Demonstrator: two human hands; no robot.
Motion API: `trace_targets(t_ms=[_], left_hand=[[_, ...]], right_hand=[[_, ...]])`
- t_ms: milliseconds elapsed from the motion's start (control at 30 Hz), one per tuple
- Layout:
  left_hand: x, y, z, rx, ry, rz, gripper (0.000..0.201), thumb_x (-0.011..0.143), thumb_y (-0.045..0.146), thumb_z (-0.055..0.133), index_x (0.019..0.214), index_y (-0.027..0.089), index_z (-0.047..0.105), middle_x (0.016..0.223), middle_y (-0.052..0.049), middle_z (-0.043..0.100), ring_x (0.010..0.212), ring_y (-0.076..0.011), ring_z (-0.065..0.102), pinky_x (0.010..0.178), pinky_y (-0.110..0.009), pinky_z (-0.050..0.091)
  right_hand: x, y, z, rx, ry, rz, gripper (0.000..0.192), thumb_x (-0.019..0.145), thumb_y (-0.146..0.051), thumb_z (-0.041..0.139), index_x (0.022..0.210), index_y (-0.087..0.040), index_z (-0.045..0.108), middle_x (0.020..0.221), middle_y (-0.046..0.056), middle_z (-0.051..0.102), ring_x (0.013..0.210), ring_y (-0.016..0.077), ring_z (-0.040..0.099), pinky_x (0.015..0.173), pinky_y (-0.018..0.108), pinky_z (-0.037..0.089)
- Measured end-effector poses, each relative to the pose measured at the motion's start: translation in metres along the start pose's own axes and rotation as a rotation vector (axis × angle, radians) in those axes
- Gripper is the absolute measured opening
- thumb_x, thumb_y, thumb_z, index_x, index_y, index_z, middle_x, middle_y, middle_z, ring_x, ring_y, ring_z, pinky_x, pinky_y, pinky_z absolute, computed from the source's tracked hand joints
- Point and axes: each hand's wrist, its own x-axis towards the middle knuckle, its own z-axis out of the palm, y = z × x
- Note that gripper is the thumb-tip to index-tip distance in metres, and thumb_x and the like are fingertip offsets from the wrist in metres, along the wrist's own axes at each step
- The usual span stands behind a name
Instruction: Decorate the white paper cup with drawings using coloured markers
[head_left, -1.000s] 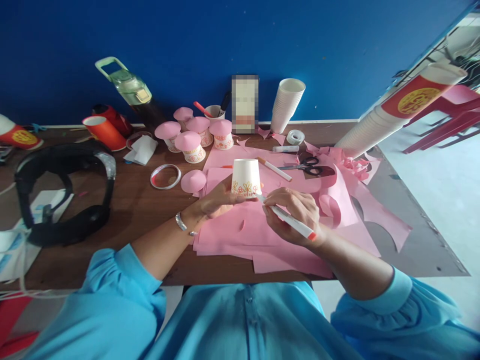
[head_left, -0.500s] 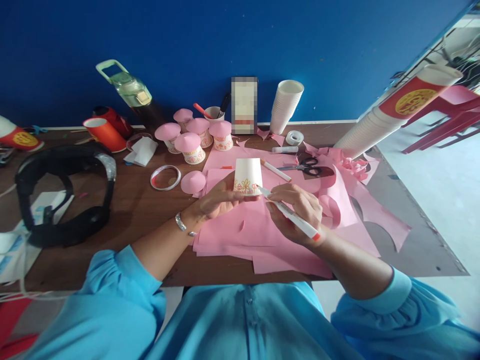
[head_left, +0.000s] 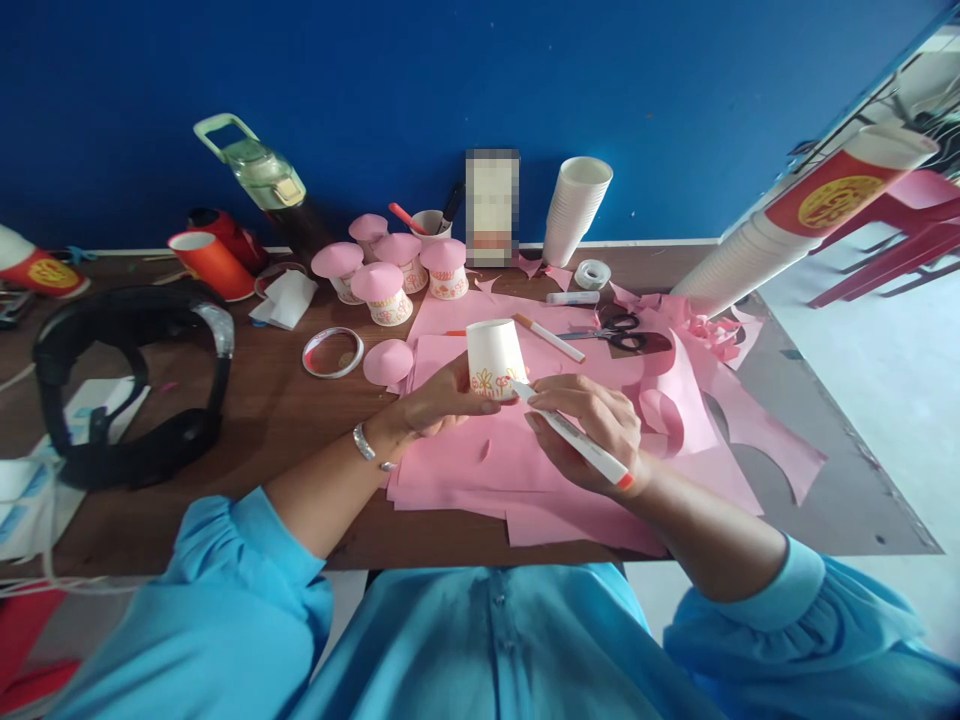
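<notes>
An upside-down white paper cup [head_left: 493, 350] is held by my left hand [head_left: 442, 400], its fingers closed around the lower left side. Orange and yellow flowers with red strokes are drawn along the cup's lower band. My right hand [head_left: 589, 425] grips a white marker [head_left: 585, 445] with a red-orange end. The marker's tip meets the cup, or nearly so, at its lower right edge. Beneath both hands lie sheets of pink paper [head_left: 457, 470]. Just behind the cup is a second white marker [head_left: 551, 338] with an orange end.
Several decorated cups with pink cone tops [head_left: 379, 283] stand at the back, near a loose pink cone [head_left: 388, 362] and a tape roll [head_left: 332, 353]. Scissors [head_left: 619, 333] and paper scraps [head_left: 705, 328] lie right. Stacked cups [head_left: 576, 210], a phone [head_left: 492, 205] and a bottle [head_left: 266, 180] line the wall.
The cup has tilted and turned slightly in my left hand, shifting its drawn flowers. My right hand has moved a little left with the marker, keeping its tip by the lower edge.
</notes>
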Motion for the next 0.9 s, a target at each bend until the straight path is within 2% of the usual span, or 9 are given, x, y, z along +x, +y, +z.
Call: trace_targets(t_ms=[100, 400, 567, 900], left_hand=[[0.0012, -0.0052, -0.0035, -0.007, -0.010, 0.016, 0.042, 0.084, 0.028, 0.087, 0.122, 0.019, 0.072, 0.117, -0.010, 0.079, 0.110, -0.0266, 0.075, 0.101, -0.044, 0.056], [0.0019, -0.0079, -0.0060, 0.037, -0.010, 0.028, 0.067, 0.080, 0.035, 0.090, 0.141, 0.024, 0.064, 0.124, -0.012, 0.077, 0.122, -0.0328, 0.070, 0.099, -0.046, 0.056], [0.0012, -0.0074, -0.0052, 0.042, 0.000, 0.040, 0.067, 0.081, 0.035, 0.089, 0.142, 0.024, 0.063, 0.123, -0.011, 0.077, 0.123, -0.0337, 0.070, 0.102, -0.048, 0.054], [-0.0001, -0.0037, -0.0035, 0.056, 0.007, 0.029, 0.068, 0.082, 0.030, 0.087, 0.144, 0.024, 0.061, 0.123, -0.011, 0.077, 0.121, -0.0305, 0.071, 0.096, -0.042, 0.056]], right_hand=[[0.0013, -0.0004, -0.0004, 0.026, 0.013, -0.011, 0.022, 0.095, -0.009, 0.065, 0.112, -0.022, 0.062, 0.086, 0.002, 0.074, 0.076, 0.0166, 0.075, 0.068, 0.028, 0.064], [0.0019, -0.0017, 0.0006, 0.033, -0.041, -0.018, 0.021, 0.094, -0.008, 0.064, 0.110, -0.022, 0.060, 0.085, 0.001, 0.073, 0.070, 0.0150, 0.072, 0.063, 0.026, 0.061], [0.0017, -0.0013, 0.0008, 0.018, -0.074, -0.024, 0.021, 0.094, -0.007, 0.064, 0.109, -0.021, 0.059, 0.086, 0.002, 0.074, 0.073, 0.0152, 0.074, 0.065, 0.026, 0.061], [0.0032, -0.0024, -0.0012, 0.020, -0.076, -0.004, 0.017, 0.096, -0.009, 0.061, 0.106, -0.023, 0.058, 0.084, 0.000, 0.074, 0.071, 0.0138, 0.073, 0.063, 0.025, 0.059]])
